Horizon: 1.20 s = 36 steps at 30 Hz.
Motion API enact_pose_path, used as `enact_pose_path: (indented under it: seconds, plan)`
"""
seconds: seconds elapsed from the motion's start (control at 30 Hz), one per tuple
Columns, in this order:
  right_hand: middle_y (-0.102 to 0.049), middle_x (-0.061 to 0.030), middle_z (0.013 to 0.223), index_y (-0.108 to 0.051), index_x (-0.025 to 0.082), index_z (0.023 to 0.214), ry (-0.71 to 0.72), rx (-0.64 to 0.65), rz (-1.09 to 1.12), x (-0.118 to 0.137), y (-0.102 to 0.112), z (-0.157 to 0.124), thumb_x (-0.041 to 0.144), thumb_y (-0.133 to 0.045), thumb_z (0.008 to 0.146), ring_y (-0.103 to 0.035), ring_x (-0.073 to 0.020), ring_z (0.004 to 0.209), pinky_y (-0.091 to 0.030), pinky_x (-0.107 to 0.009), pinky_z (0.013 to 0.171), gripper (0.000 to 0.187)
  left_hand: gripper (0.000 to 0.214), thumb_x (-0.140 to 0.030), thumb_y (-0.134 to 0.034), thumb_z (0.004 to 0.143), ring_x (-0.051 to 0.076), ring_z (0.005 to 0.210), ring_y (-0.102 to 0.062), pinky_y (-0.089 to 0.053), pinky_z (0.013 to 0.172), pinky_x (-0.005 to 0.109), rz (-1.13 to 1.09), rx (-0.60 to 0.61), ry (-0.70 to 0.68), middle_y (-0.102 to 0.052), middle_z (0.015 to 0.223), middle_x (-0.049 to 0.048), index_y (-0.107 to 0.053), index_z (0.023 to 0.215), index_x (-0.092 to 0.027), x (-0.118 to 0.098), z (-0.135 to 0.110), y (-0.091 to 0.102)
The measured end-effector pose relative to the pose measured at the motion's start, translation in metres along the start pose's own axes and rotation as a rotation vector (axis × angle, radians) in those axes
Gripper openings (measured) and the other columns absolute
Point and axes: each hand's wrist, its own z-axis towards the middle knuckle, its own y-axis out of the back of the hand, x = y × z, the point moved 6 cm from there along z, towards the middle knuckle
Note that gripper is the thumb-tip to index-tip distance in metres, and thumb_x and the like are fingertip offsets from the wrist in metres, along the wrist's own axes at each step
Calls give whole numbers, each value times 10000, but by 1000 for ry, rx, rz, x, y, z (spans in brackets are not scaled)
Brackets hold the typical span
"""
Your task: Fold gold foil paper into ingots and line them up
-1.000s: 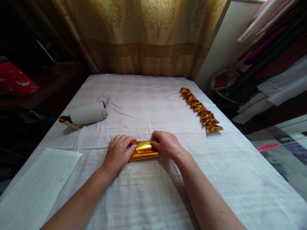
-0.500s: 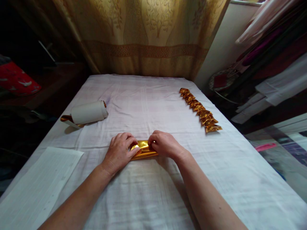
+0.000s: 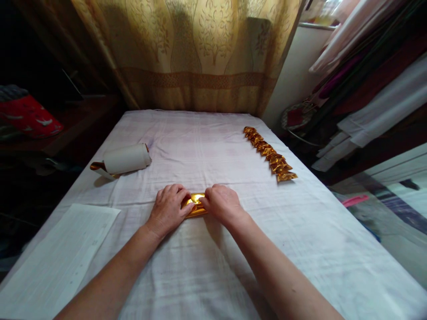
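A folded piece of shiny gold foil paper (image 3: 195, 205) lies on the white cloth (image 3: 213, 266) in front of me. My left hand (image 3: 168, 209) pinches its left end with curled fingers. My right hand (image 3: 222, 203) presses and pinches its right end, covering most of it. The two hands almost touch over the foil. Only a small gold patch shows between them.
A row of several folded gold foil pieces (image 3: 268, 155) lies at the right of the cloth. A white roll with gold foil (image 3: 123, 160) rests at the left. A white lined sheet (image 3: 50, 262) lies near left. A curtain (image 3: 200, 53) hangs behind; stacked fabrics (image 3: 367, 80) are at right.
My right hand has slid left along the gold foil toward my left hand, folding it shorter. Less foil shows now. The view has tipped slightly upward.
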Motion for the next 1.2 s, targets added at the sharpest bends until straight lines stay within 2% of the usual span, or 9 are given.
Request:
enact_pose_path:
  seconds: [0.1,0.4,0.53,0.77,0.9,1.2]
  plan:
    - [-682,-149,1039,-729,179,1035,-18,-52,-24,4,-3,-5,383,-499,950,-631,-261,1003,-454,-322,771,319,151,-371,-629,836,257,1031,-551,-423,911,407,18,-9,-5,-637,1072,53,-664,913,-245,-1,-1,-1]
    - [-659,-112,1020,-695,186,990,19,-127,14,1,-5,-25,372,-539,930,-601,-241,975,-426,-317,775,250,233,-392,-645,825,279,1104,-538,-417,953,437,37,8,8,-613,1161,80,-655,994,-232,-2,-6,-3]
    - [-656,-111,1021,-684,189,987,-24,-177,37,2,-7,-29,437,-501,951,-589,-246,977,-408,-332,794,310,243,-407,-632,836,273,1110,-535,-413,958,430,35,-5,3,-613,1157,73,-648,1010,-238,-2,-7,-4]
    - [-636,-112,1019,-642,183,993,-75,-353,80,5,-20,-35,485,-550,899,-548,-266,967,-363,-366,817,329,266,-399,-652,824,297,1160,-522,-395,990,457,21,-3,17,-603,1199,97,-639,1028,-229,-1,-9,-7]
    - [-630,-107,1114,-622,188,1081,-50,-429,143,0,-28,-41,482,-588,872,-532,-265,1020,-342,-371,864,363,281,-377,-669,809,290,1174,-515,-393,997,447,32,-4,8,-599,1214,93,-620,1046,-234,-1,-10,-8]
    - [-576,-108,1337,-587,203,1245,2,-430,184,-18,-37,-54,342,-548,925,-504,-252,1187,-332,-387,973,351,242,-353,-668,798,277,1141,-527,-394,989,436,38,-28,2,-605,1186,74,-613,1010,-249,-2,-10,-6]
